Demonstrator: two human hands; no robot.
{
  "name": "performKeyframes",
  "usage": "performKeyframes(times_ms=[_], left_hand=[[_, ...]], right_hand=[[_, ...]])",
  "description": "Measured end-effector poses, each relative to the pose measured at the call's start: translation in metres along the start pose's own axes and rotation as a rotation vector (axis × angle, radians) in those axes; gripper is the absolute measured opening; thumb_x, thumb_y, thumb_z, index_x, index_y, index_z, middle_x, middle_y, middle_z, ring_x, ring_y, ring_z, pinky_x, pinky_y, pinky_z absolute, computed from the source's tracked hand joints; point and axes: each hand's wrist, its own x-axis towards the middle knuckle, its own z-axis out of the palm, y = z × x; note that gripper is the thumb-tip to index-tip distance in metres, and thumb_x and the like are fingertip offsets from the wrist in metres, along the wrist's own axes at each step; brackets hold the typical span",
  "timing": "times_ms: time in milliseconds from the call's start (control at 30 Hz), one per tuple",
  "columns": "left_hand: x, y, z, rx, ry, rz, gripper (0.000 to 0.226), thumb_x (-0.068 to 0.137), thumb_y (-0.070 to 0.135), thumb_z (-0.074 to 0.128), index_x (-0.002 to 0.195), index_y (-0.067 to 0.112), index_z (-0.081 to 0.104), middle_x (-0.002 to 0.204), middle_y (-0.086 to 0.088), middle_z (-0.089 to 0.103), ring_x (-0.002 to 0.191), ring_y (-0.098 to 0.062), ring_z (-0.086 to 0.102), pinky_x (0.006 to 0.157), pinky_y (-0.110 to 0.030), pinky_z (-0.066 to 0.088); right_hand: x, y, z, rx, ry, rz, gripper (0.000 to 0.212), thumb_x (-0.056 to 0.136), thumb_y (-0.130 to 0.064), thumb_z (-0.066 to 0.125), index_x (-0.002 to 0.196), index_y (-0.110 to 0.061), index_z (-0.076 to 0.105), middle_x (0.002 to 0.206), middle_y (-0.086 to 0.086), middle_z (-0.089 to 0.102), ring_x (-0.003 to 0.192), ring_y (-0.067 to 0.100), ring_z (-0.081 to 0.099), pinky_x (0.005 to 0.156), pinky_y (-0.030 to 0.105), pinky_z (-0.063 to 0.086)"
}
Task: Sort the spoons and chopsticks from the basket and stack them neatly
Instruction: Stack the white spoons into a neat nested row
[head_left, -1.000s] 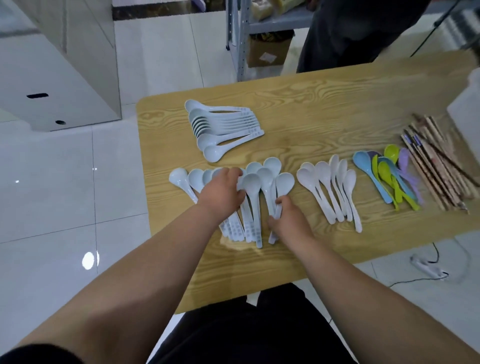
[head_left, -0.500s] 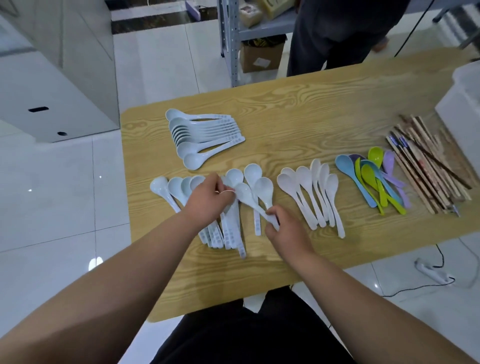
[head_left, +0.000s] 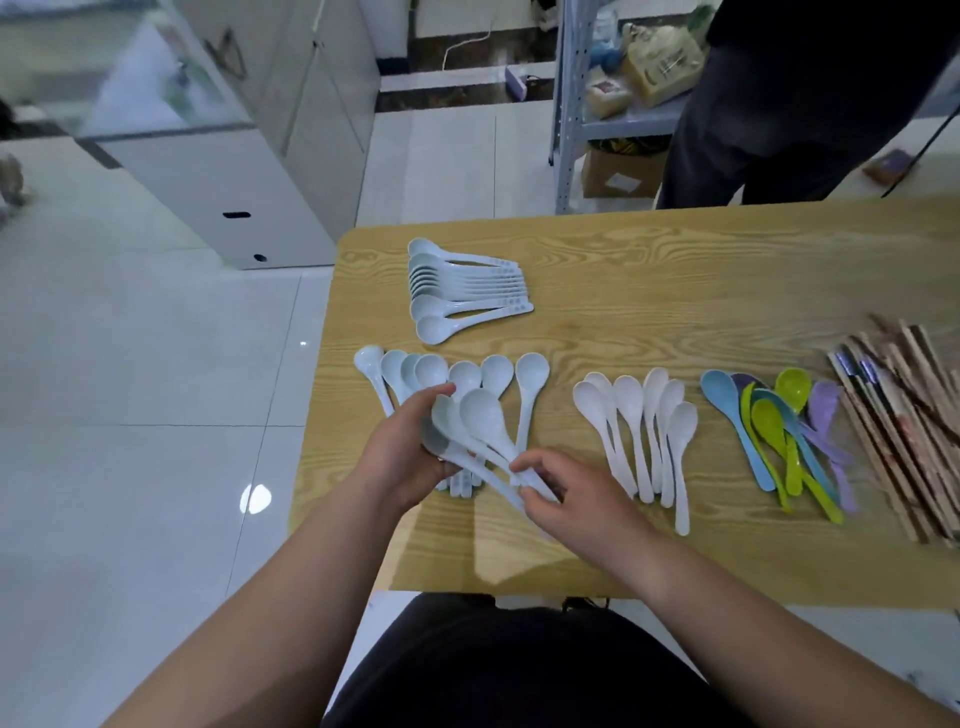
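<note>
I see my left hand (head_left: 402, 460) curled round the bowl end of a small bunch of pale blue plastic soup spoons (head_left: 480, 415). My right hand (head_left: 571, 499) pinches their handle ends between thumb and fingers. The bunch sits over the near-left part of the light wooden table (head_left: 675, 270). Its bowls point far-left and its long axis runs diagonally, above a row of matching pale blue spoons (head_left: 530, 374) lying there.

Head view looks steeply down over table (head_left: 675, 270).
</note>
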Motion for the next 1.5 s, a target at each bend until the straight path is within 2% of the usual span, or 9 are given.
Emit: performKeyframes(times_ms=[233,367,467,700,867,1000,1167,1300,1500], left_hand=[[-0.022,-0.022,0.000,-0.107,0.160,0.051,0.018,0.095,0.017,0.057,0.103,0.003,0.065,0.099,-0.021,0.061,0.081,-0.035,0.061,0.066,-0.043,0.053],[-0.036,-0.035,0.001,-0.154,0.133,0.042,0.025,0.098,0.020,0.057,0.114,0.003,0.065,0.098,-0.019,0.072,0.085,-0.036,0.071,0.082,-0.053,0.055],[-0.040,-0.039,-0.003,-0.200,0.113,0.039,0.029,0.097,0.022,0.061,0.120,0.006,0.069,0.105,-0.017,0.068,0.093,-0.038,0.066,0.088,-0.057,0.054],[-0.040,-0.030,-0.021,-0.201,0.002,-0.003,0.020,0.094,0.016,0.059,0.111,0.007,0.066,0.102,-0.020,0.063,0.094,-0.038,0.061,0.076,-0.050,0.057],[-0.039,-0.017,-0.041,-0.134,-0.153,-0.010,0.026,0.092,0.023,0.065,0.117,0.013,0.066,0.103,-0.014,0.064,0.089,-0.031,0.063,0.071,-0.043,0.056],[-0.037,-0.006,-0.063,-0.022,-0.203,0.056,0.019,0.095,0.008,0.058,0.112,0.015,0.059,0.100,-0.009,0.064,0.083,-0.025,0.066,0.072,-0.042,0.055],[-0.037,0.008,-0.087,-0.040,-0.129,0.056,0.030,0.091,-0.009,0.046,0.105,0.015,0.058,0.099,-0.009,0.065,0.080,-0.024,0.066,0.075,-0.043,0.055],[-0.041,0.015,-0.097,-0.091,-0.094,0.043,0.032,0.092,-0.011,0.043,0.108,0.012,0.058,0.102,-0.009,0.064,0.083,-0.024,0.064,0.078,-0.043,0.053],[-0.042,0.018,-0.100,-0.073,-0.091,0.055,0.038,0.088,-0.013,0.036,0.106,0.011,0.058,0.108,-0.012,0.063,0.087,-0.026,0.066,0.076,-0.043,0.055]], right_hand=[[-0.006,0.000,-0.012,-0.113,-0.121,-0.109,0.027,0.097,-0.029,0.058,0.120,-0.041,0.063,0.106,-0.027,0.056,0.091,-0.007,0.056,0.075,0.015,0.040],[-0.010,-0.002,-0.012,-0.213,-0.212,-0.193,0.034,0.099,-0.030,0.054,0.129,-0.043,0.059,0.118,-0.026,0.057,0.104,-0.007,0.054,0.082,0.015,0.042],[-0.011,0.000,-0.006,-0.219,-0.228,-0.233,0.043,0.100,-0.028,0.053,0.140,-0.044,0.053,0.126,-0.022,0.056,0.110,-0.006,0.052,0.089,0.015,0.041],[-0.013,-0.011,0.005,-0.228,-0.246,-0.202,0.047,0.103,-0.022,0.050,0.147,-0.039,0.047,0.100,-0.018,0.056,0.097,-0.005,0.051,0.080,0.008,0.036],[-0.013,-0.026,0.028,-0.160,-0.183,-0.146,0.051,0.100,-0.009,0.048,0.139,-0.040,0.056,0.080,-0.024,0.057,0.079,-0.001,0.052,0.072,0.015,0.040],[-0.014,-0.050,0.052,0.021,-0.118,-0.060,0.045,0.099,-0.018,0.056,0.122,-0.056,0.060,0.098,-0.016,0.064,0.078,-0.008,0.060,0.075,0.019,0.045],[-0.013,-0.072,0.083,-0.019,-0.128,0.079,0.056,0.090,-0.032,0.072,0.138,-0.045,0.048,0.108,-0.010,0.066,0.074,0.009,0.073,0.071,0.033,0.060],[-0.010,-0.083,0.093,-0.080,-0.155,0.111,0.017,0.098,-0.029,0.060,0.114,-0.030,0.064,0.093,-0.004,0.071,0.071,0.012,0.072,0.074,0.038,0.062],[-0.008,-0.094,0.096,0.092,-0.195,0.227,0.024,0.103,-0.036,0.049,0.106,-0.020,0.066,0.086,-0.001,0.073,0.072,0.018,0.070,0.072,0.040,0.058]])
